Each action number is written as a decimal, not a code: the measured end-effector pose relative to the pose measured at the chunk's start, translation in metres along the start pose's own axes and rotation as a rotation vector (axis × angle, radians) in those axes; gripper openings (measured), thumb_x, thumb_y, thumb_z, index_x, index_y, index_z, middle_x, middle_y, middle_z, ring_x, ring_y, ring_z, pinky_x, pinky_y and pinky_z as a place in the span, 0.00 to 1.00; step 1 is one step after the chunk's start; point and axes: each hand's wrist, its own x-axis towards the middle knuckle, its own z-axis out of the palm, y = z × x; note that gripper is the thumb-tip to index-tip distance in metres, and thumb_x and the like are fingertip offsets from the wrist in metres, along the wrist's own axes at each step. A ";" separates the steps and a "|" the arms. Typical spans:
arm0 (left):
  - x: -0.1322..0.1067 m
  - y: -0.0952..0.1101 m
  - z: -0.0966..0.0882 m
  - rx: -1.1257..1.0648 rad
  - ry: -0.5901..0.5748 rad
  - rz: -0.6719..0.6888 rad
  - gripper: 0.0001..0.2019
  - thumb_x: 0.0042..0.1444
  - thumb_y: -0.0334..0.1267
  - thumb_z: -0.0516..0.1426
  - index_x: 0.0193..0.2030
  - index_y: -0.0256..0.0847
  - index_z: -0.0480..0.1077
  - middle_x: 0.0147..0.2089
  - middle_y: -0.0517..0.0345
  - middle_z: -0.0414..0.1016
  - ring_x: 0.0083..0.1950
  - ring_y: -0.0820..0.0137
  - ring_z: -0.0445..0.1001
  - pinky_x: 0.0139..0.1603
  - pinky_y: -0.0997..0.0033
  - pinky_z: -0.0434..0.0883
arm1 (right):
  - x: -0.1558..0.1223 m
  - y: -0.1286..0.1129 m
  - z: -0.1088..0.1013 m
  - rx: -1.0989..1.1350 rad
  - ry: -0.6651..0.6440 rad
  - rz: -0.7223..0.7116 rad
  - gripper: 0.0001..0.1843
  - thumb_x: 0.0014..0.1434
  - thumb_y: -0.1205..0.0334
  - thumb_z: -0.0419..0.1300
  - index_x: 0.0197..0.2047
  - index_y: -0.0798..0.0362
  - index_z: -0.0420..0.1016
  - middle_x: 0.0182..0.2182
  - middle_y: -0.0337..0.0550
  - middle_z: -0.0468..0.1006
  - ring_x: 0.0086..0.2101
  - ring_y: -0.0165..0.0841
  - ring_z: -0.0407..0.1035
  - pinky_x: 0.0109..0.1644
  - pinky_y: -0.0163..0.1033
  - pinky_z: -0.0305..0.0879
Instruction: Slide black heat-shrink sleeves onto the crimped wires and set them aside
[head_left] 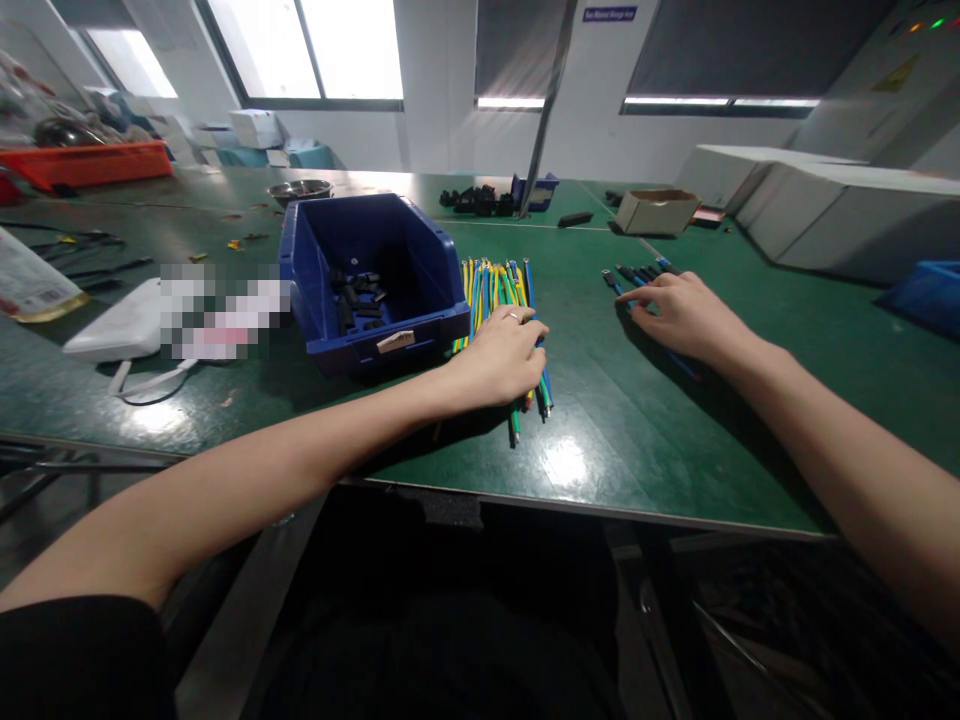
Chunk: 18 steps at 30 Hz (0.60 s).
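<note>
My left hand (501, 358) lies over a bundle of wires (487, 285), yellow-green and blue, with metal terminals on the ends. Its fingers curl down around the bundle's right side; the thumb is hidden. Farther right, my right hand (686, 315) rests over several blue wires with black sleeves (637, 273) at their far ends. The right index finger and thumb stretch out, touching the wires at the left of this group. Left of the bundle stands a blue bin (424, 335) with small black sleeves (360, 298) inside.
A white device (120, 320) with a cable sits left of the bin. Behind are a metal bowl (300, 190), black parts (476, 200), a small cardboard box (658, 213) and a metal pole (544, 120). White boxes (832, 215) and another blue bin (926, 300) stand right. The green table (600, 450) ends near my body.
</note>
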 end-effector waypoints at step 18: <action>-0.011 -0.038 -0.121 0.616 0.345 -0.554 0.19 0.61 0.29 0.45 0.52 0.34 0.72 0.55 0.39 0.75 0.56 0.53 0.73 0.53 0.52 0.72 | -0.001 0.023 0.007 -0.006 -0.063 0.211 0.25 0.63 0.63 0.48 0.58 0.49 0.77 0.47 0.57 0.74 0.48 0.49 0.67 0.52 0.52 0.65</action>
